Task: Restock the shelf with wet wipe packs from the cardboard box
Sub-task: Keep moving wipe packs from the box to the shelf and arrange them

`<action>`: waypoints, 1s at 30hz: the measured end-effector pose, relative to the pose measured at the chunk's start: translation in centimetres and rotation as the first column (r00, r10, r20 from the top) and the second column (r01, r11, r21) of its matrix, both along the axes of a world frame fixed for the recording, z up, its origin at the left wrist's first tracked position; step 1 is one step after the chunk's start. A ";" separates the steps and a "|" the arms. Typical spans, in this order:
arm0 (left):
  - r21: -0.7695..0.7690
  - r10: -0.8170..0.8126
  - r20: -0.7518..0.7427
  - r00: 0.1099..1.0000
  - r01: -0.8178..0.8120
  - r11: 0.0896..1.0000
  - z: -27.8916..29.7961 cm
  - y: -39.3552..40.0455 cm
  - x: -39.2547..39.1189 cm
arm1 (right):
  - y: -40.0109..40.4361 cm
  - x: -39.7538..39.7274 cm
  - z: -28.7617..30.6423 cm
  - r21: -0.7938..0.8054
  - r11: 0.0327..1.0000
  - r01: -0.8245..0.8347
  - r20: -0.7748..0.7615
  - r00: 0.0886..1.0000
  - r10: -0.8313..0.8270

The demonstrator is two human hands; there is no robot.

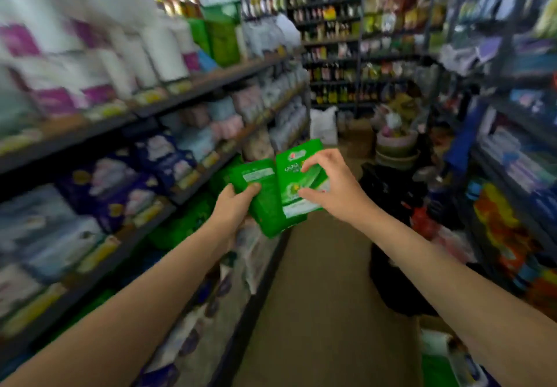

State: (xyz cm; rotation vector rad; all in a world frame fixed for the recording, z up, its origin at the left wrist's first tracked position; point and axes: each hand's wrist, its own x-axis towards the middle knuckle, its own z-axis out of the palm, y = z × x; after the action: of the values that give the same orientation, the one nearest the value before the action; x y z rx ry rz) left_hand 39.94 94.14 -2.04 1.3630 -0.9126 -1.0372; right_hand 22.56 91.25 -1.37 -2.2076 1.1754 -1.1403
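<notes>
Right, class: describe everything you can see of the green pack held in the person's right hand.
The right-hand green pack is a soft, glossy plastic wet wipe pouch, bright green with a red-and-white logo near its top, pale lettering, an aloe-like picture and a white label strip at its lower edge. It is held printed face towards the camera, tilted, above the aisle floor. The right hand grips its right side, fingers curled over the front. Its left edge meets a second green pack, held by the left hand.

A small shop aisle between packed shelves [193, 85] of paper rolls [162, 52], packets and bottles [328, 67].
</notes>
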 end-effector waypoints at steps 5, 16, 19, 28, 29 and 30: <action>-0.203 0.254 -0.075 0.964 -0.264 0.943 6.8 2.8 8.7 | 2.1 11.9 6.8 -0.356 0.929 -0.098 -0.255 0.967 0.004; -0.447 0.432 -0.224 0.873 -0.486 0.751 16.8 7.8 22.0 | 3.3 30.5 16.2 -0.544 0.662 -0.516 -0.436 0.848 0.303; -0.563 0.400 -0.126 0.908 -0.397 0.725 20.2 8.3 24.4 | 2.2 34.1 19.0 -0.646 0.655 -0.391 -0.084 0.890 0.448; -0.353 0.574 0.213 0.791 -0.485 0.800 24.7 8.2 34.6 | -3.7 45.3 22.4 0.005 0.284 -0.959 0.614 0.227 0.756; -0.367 0.605 0.222 0.764 -0.510 0.778 24.8 7.9 35.2 | -4.0 46.5 22.2 0.036 0.244 -0.969 0.580 0.219 0.785; -0.372 0.633 0.236 0.738 -0.533 0.760 25.0 7.8 35.7 | -4.3 47.5 22.1 0.057 0.219 -0.974 0.543 0.214 0.812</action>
State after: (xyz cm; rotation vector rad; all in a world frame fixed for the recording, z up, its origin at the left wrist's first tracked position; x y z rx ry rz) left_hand 75.65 101.92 22.92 1.4736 -0.7564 -0.1590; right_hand 70.07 86.98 20.68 -1.6490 -0.2516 -0.6144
